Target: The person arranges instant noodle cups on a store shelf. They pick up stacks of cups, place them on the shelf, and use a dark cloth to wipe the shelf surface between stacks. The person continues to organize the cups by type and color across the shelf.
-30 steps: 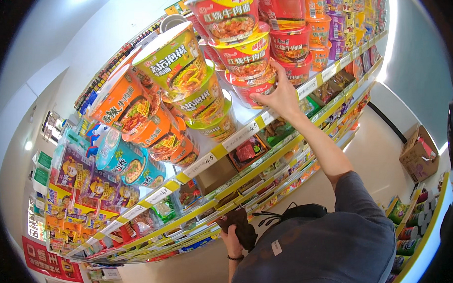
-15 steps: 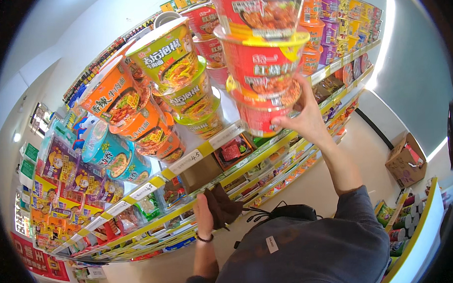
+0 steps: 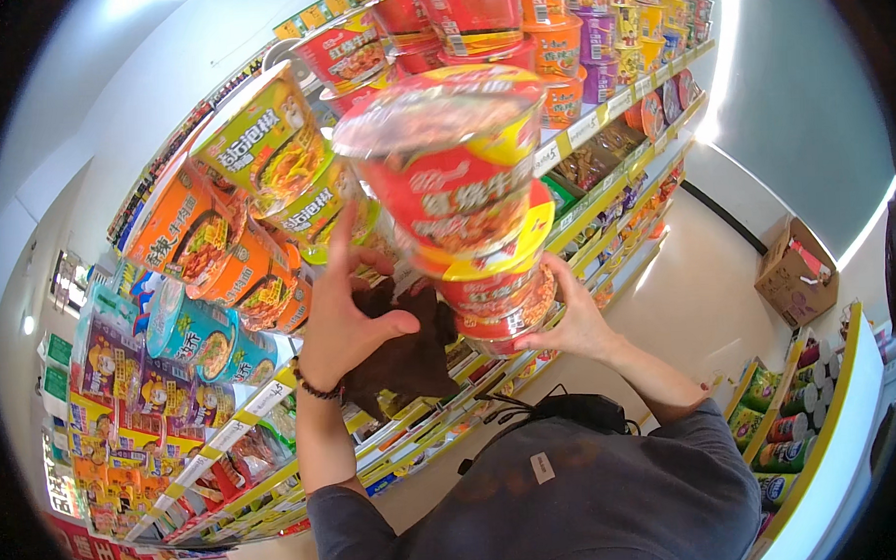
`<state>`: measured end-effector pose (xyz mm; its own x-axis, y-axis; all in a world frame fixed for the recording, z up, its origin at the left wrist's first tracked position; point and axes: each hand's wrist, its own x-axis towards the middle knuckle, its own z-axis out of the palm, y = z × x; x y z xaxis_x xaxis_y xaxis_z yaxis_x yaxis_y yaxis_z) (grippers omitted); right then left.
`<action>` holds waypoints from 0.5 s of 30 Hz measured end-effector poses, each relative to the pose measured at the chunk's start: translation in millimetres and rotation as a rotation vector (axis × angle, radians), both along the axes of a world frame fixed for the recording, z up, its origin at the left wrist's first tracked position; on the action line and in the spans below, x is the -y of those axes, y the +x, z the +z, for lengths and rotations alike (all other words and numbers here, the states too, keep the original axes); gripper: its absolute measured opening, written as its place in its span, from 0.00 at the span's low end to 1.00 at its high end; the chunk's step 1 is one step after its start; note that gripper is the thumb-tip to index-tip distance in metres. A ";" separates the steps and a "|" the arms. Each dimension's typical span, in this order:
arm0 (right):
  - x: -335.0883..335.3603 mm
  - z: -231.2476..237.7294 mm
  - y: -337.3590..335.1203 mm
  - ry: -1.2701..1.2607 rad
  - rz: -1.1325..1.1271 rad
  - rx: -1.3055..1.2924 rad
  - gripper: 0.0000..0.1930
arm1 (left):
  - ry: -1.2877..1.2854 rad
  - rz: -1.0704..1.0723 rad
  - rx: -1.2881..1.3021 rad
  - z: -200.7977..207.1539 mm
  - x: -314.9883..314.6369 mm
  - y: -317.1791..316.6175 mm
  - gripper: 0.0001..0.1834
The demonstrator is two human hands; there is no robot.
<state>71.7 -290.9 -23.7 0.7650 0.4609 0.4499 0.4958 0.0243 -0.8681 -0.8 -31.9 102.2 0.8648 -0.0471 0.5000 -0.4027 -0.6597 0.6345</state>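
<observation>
My right hand point(image 3: 583, 320) is wrapped round the lower part of a stack of red instant-noodle cups point(image 3: 450, 196) with yellow rims, which tilts in front of the shelf. The upper cup is blurred, and how many cups are stacked is hard to make out. My left hand point(image 3: 341, 318) is raised left of the stack, thumb and index finger spread. A dark brown cloth point(image 3: 406, 355) hangs from its other fingers, which it partly hides. Close behind that hand stand green noodle cups point(image 3: 276, 153), piled on the shelf.
Orange cups point(image 3: 190, 225) and turquoise cups point(image 3: 208, 338) stand to the left on the shelf. More red cups point(image 3: 473, 17) are at the back, with purple cups point(image 3: 597, 38) farther right. A cardboard box point(image 3: 798, 273) sits on the floor, near a low shelf of cans point(image 3: 798, 426).
The red cup stack has come lower, leftward and nearer to me in my right hand. My left hand has risen toward it with the brown cloth, its thumb and index finger spreading.
</observation>
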 end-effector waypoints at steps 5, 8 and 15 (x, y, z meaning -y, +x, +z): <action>1.1 2.3 -3.8 -0.185 -0.005 0.054 0.55 | -0.130 -0.119 -0.055 -32.3 -3.6 15.4 0.50; -0.4 -2.3 -3.1 -0.161 -0.009 0.078 0.56 | 0.025 -0.006 -0.076 -40.6 -6.9 9.6 0.37; -6.0 -1.9 -5.3 -0.163 -0.012 0.103 0.57 | -0.051 -0.011 -0.032 -27.7 12.4 2.3 0.35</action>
<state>66.4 -284.9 -25.5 0.7246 0.5254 0.4460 0.5814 -0.1186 -0.8049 1.5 -44.3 74.4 0.8801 -0.0321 0.4737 -0.3886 -0.6219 0.6798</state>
